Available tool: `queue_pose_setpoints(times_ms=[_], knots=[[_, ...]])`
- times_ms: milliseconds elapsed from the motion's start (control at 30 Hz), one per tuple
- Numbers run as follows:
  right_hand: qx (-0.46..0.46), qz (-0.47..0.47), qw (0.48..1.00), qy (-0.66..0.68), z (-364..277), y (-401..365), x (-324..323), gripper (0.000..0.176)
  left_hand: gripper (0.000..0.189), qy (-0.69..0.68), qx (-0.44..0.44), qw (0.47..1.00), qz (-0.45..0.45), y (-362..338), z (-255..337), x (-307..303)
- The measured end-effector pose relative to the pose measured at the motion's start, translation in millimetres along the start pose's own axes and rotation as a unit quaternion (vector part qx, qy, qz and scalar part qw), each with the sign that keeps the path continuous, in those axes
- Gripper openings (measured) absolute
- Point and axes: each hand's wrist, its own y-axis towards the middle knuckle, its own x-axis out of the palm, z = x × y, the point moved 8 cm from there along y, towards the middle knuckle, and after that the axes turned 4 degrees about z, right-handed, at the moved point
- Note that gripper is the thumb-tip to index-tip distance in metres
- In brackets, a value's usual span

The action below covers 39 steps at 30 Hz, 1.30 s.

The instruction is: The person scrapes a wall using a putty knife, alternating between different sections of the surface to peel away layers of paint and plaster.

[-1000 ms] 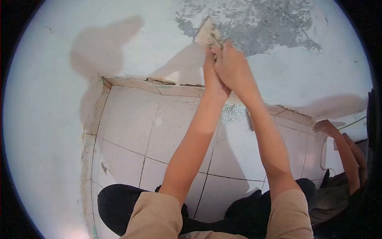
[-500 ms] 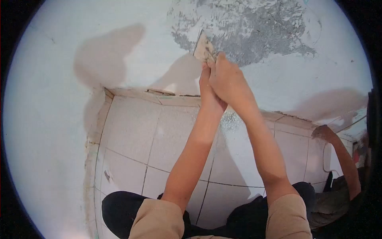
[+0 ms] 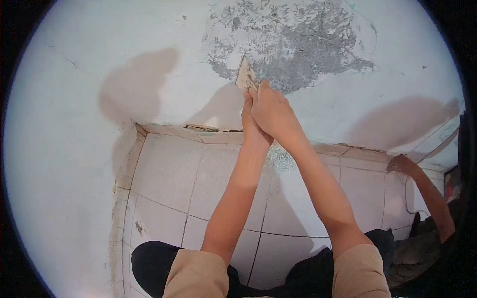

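Observation:
Both my hands clasp the handle of a putty scraper [image 3: 245, 75]. Its flat, paint-caked blade presses against the white wall at the lower left edge of a grey scraped patch [image 3: 293, 42]. My right hand [image 3: 272, 113] wraps over the top of the handle. My left hand [image 3: 250, 124] sits underneath and is mostly covered by the right one. The handle itself is hidden inside the two hands.
A white painted wall [image 3: 124, 44] meets a white tiled floor [image 3: 169, 169] at a cracked skirting [image 3: 201, 130]. Paint flakes [image 3: 279, 161] lie on the tiles below the patch. Another person's arm [image 3: 427, 191] reaches toward the wall at the right edge.
My hands and the scraper have shifted left and lower in view, the blade sliding down-left along the grey patch. The other person's arm has straightened toward the wall.

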Motion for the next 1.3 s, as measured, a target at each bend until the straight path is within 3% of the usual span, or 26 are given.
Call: queue_pose_setpoints(times_ms=[100,167,200,267,300,367,467,700,767,1000,1100,1167,1300], knots=[[-0.001,0.001,1.0,-0.024,0.3,6.0,5.9,0.029,0.036,0.005,-0.003,1.0,0.012,7.9,1.8,-9.9],[-0.021,0.017,1.0,-0.016,-3.3,6.4,7.5,0.029,0.046,0.075,0.018,0.995,-0.059,17.1,11.1,-16.5],[-0.018,0.015,1.0,-0.019,-5.1,5.4,6.6,0.029,0.046,0.072,0.014,0.996,-0.058,19.1,12.2,-22.8],[0.001,0.009,1.0,0.003,-7.7,3.0,1.5,0.03,0.044,0.025,-0.03,0.99,-0.137,15.3,6.7,-14.2],[0.004,0.011,1.0,0.001,-3.2,2.7,2.8,0.03,0.044,0.024,-0.034,0.989,-0.139,14.1,3.1,-14.1],[0.019,-0.011,1.0,0.019,6.1,4.2,9.0,0.031,0.044,0.039,-0.005,0.999,-0.027,16.7,2.6,-28.6],[0.003,-0.007,1.0,0.008,5.7,2.5,7.0,0.031,0.045,-0.016,-0.007,0.999,-0.034,19.2,-0.7,-27.0],[0.018,-0.013,1.0,0.006,-2.8,4.5,9.6,0.03,0.044,0.02,0.001,0.999,-0.044,17.5,8.7,-12.0],[0.021,-0.012,1.0,0.02,-3.7,3.1,11.1,0.031,0.036,0.06,0.006,0.998,0.021,4.5,15.0,-11.4],[0.052,-0.05,0.994,0.08,2.6,-4.0,9.0,0.03,0.034,0.068,0.031,0.996,-0.049,1.9,12.7,-3.7],[0.013,-0.03,0.998,0.06,-0.6,-1.7,13.7,0.029,0.034,0.059,0.038,0.997,0.025,9.6,18.2,-22.5],[0.011,-0.008,0.998,0.062,-0.5,-1.5,14.0,0.03,0.043,0.044,0.001,0.998,-0.042,21.1,17.5,-33.1],[0.034,-0.035,0.995,0.082,4.8,0.6,22.5,0.032,0.043,0.068,0.001,0.996,-0.06,21.9,18.7,-31.3]])
